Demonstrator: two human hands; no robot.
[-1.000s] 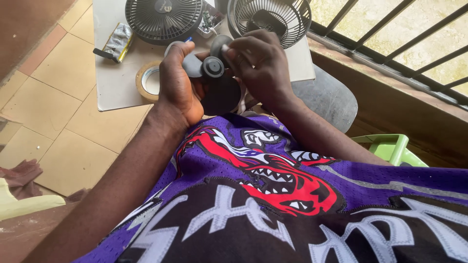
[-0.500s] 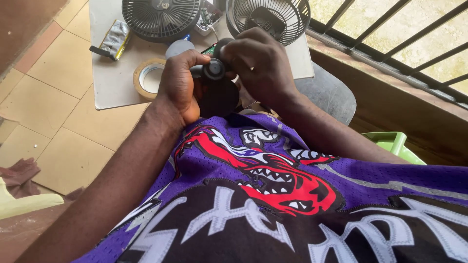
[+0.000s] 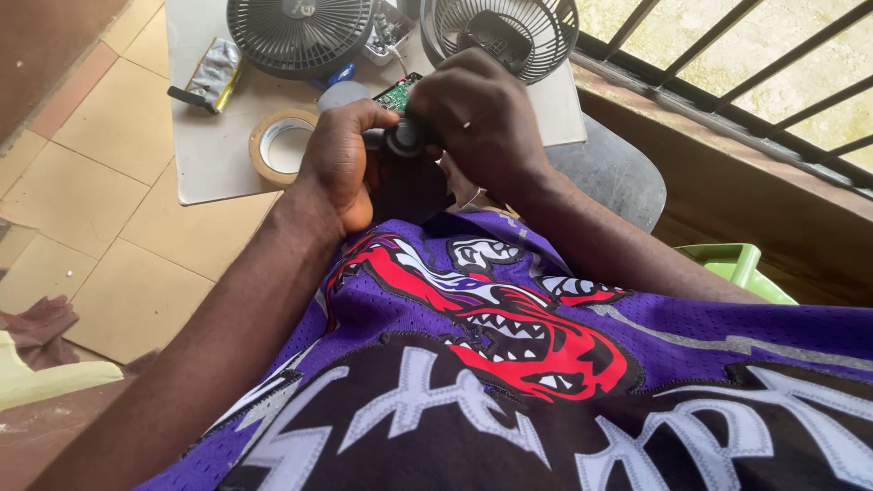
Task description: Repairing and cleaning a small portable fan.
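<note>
I see left hand and right hand both with closed grip on small black motor part, held above lap, near bench edge. Green circuit board just behind it. Tape roll, two fan grilles on bench.

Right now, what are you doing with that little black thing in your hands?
A person in a purple jersey holds a small black part up close with both hands: the left hand grips it from the side, and the right hand works at its round top. Beyond them, on a white board, sit two fan grilles, a tape roll and a green circuit board.
</note>
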